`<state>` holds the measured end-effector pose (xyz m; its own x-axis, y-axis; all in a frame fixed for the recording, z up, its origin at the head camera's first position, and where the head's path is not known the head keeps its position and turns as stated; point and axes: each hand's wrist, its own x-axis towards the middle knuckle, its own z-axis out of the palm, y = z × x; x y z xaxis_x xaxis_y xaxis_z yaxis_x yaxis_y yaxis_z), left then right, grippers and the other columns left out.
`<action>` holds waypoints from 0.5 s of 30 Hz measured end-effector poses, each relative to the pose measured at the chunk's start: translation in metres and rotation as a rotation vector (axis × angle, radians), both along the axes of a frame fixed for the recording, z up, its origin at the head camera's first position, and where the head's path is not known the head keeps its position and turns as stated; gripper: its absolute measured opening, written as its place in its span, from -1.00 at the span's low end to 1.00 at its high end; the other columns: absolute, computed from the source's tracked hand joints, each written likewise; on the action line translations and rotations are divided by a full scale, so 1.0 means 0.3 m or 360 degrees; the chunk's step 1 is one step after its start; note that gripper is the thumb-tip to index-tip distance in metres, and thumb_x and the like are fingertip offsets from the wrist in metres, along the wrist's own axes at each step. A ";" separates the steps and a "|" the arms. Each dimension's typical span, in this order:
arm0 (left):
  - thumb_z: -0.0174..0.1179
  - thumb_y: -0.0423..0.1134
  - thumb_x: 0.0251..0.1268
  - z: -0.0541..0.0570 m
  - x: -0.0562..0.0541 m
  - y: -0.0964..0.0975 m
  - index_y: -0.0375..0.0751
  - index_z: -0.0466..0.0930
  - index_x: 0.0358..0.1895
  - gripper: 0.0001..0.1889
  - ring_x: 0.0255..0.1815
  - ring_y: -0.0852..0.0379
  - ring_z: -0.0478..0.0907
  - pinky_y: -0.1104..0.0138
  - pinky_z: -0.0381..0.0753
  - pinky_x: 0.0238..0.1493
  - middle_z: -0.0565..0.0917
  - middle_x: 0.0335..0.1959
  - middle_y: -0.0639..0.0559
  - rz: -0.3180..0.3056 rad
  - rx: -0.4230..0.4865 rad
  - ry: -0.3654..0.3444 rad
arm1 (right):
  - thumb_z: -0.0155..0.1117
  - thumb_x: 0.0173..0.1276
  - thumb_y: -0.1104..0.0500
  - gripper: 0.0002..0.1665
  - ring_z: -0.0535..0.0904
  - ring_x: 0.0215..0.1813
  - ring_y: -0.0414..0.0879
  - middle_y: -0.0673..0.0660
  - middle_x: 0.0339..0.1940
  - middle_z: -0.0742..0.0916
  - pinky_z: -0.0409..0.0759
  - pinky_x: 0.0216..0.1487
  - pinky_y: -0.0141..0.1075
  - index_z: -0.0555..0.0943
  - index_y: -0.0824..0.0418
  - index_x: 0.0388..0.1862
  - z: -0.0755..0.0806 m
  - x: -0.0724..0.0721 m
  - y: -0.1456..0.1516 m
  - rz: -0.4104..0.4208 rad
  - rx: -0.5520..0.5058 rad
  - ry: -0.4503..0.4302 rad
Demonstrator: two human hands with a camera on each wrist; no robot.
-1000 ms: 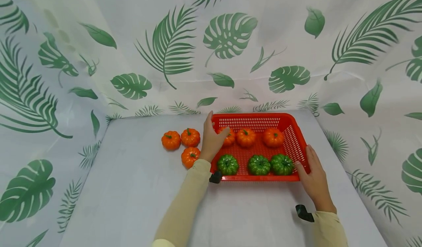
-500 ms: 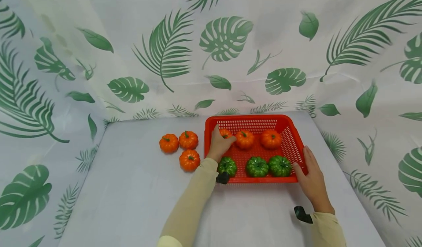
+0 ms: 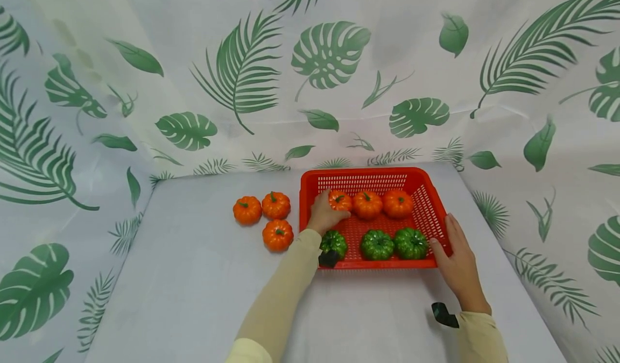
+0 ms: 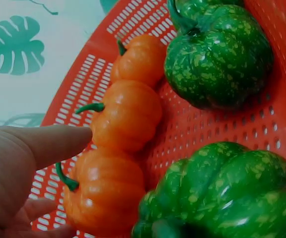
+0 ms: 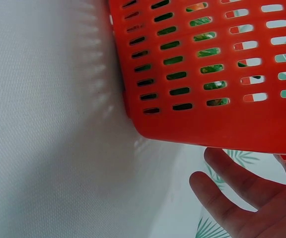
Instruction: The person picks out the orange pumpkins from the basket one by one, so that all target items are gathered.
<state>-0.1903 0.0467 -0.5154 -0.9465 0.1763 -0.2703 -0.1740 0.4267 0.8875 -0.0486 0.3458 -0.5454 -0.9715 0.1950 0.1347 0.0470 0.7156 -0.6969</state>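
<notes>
A red plastic basket (image 3: pixel 368 264) holds a row of orange pumpkins and, nearer me, a row of green ones. My left hand (image 3: pixel 324 212) reaches inside at the left, touching the leftmost orange pumpkin (image 3: pixel 340 200). In the left wrist view its thumb (image 4: pixel 63 141) lies straight above that pumpkin, with other fingers partly hidden beside it. The middle orange pumpkin (image 3: pixel 367 205) and the right one (image 3: pixel 397 204) stand close alongside. My right hand (image 3: pixel 460 261) holds the basket's right side, thumb over the rim and fingers outside; two fingers (image 5: pixel 222 198) show extended in the right wrist view.
Left of the basket, three orange pumpkins lie on the white table (image 3: pixel 194 287): one at the left (image 3: pixel 247 210), one behind (image 3: pixel 276 205) and one nearer (image 3: pixel 278 235). Leaf-printed cloth (image 3: pixel 232 72) walls the back and sides.
My left hand has come over the basket's left rim and moved right inside. The left and middle orange pumpkins have shifted right, closing up the row. My right hand stays at the basket's side.
</notes>
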 end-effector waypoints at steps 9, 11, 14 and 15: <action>0.51 -0.23 0.32 -0.045 -0.046 0.006 -0.33 0.17 0.68 -0.05 0.60 -0.21 0.27 0.00 0.30 0.58 0.26 0.64 -0.29 -0.0105 -0.0144 0.0048 | 0.13 0.69 0.10 -0.10 0.01 0.71 0.41 0.34 0.77 0.10 0.19 0.43 0.51 -0.05 0.26 0.79 0.002 0.000 0.000 -0.0012 0.0002 0.0006; 0.52 -0.26 0.32 -0.051 -0.053 0.008 -0.33 0.19 0.67 -0.07 0.58 -0.20 0.30 0.00 0.31 0.57 0.29 0.62 -0.28 -0.0112 -0.0198 0.0049 | 0.13 0.69 0.10 -0.10 0.00 0.71 0.41 0.35 0.77 0.10 0.19 0.43 0.50 -0.05 0.26 0.79 0.000 0.000 0.000 -0.0009 0.0000 -0.0001; 0.51 -0.30 0.31 -0.061 -0.064 0.011 -0.31 0.23 0.65 -0.10 0.53 -0.20 0.36 0.01 0.37 0.54 0.37 0.57 -0.27 -0.0120 -0.0267 0.0063 | 0.14 0.69 0.10 -0.09 0.00 0.71 0.40 0.35 0.77 0.10 0.17 0.44 0.49 -0.05 0.26 0.79 -0.002 -0.001 0.000 -0.0008 -0.0008 0.0003; 0.51 -0.31 0.31 -0.063 -0.068 0.013 -0.30 0.25 0.64 -0.12 0.51 -0.19 0.39 0.01 0.39 0.52 0.40 0.55 -0.27 -0.0119 -0.0285 0.0068 | 0.14 0.68 0.11 -0.10 0.00 0.71 0.40 0.35 0.77 0.10 0.17 0.45 0.49 -0.05 0.26 0.79 -0.003 -0.002 0.000 -0.0008 -0.0011 0.0007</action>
<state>-0.2106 0.0507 -0.5344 -0.9439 0.1991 -0.2636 -0.0999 0.5887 0.8021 -0.0491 0.3457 -0.5463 -0.9699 0.2007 0.1376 0.0475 0.7105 -0.7021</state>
